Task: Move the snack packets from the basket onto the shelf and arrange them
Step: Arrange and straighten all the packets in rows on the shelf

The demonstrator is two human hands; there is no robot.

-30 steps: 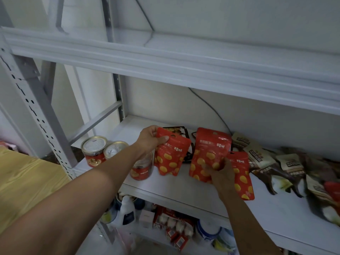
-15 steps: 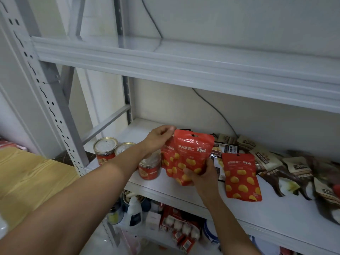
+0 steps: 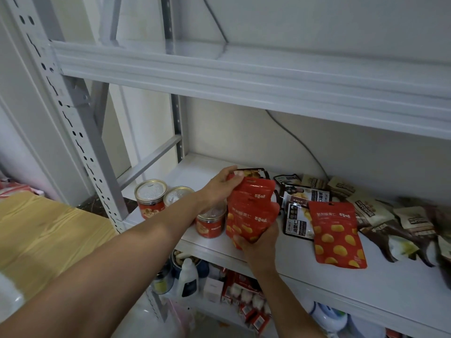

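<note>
Two red snack packets with yellow pieces printed on them are stacked upright together over the white shelf. My left hand grips their top edge. My right hand holds them from below, fingers curled round the bottom. A third red packet lies flat on the shelf to the right, apart from both hands. Behind it lie black and brown packets. No basket is in view.
Three red cans with clear lids stand at the shelf's left end, close to my left wrist. More brown and white packets crowd the right. An upper shelf hangs overhead. The lower shelf holds bottles and small boxes.
My hands have brought the two red packets together into one stack; earlier each hand held one apart. The third red packet was released onto the shelf at the right. The view shifted left.
</note>
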